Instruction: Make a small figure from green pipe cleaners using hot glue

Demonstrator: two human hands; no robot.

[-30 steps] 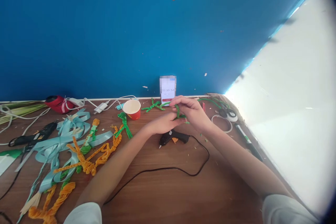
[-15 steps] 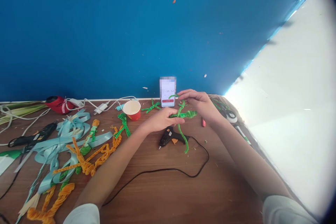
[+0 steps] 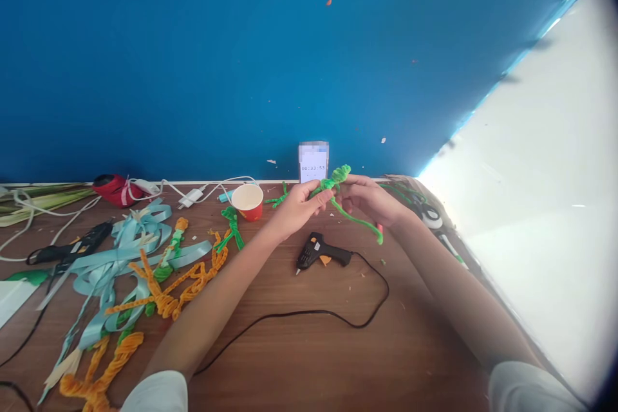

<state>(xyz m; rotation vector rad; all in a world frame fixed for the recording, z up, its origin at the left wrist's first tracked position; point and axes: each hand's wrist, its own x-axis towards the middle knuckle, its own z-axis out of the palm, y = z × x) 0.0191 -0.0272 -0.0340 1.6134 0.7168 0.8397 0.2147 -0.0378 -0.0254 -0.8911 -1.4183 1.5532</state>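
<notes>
Between thumb and fingers, my left hand (image 3: pixel 300 207) pinches a bundle of twisted green pipe cleaners (image 3: pixel 339 174). The bundle's coiled end points up and to the right. My right hand (image 3: pixel 369 198) is closed against the bundle's right side with fingers curled; its fingertips are partly hidden behind the green stems. One loose green stem (image 3: pixel 358 220) trails down to the right, below the right hand. Under both hands a black glue gun (image 3: pixel 318 252) lies on the table, nozzle to the lower left.
Behind the hands a phone (image 3: pixel 313 164) showing a timer leans on the blue wall. To the left are a paper cup (image 3: pixel 248 201), orange pipe cleaners (image 3: pixel 167 299), light blue ribbon (image 3: pixel 111 257) and another glue gun (image 3: pixel 80 246). A black cord (image 3: pixel 309 312) curves across the table.
The green bundle has turned so its coiled end tips upward, and its loose stem now swings to the right. My right hand has lowered and closed in on the bundle.
</notes>
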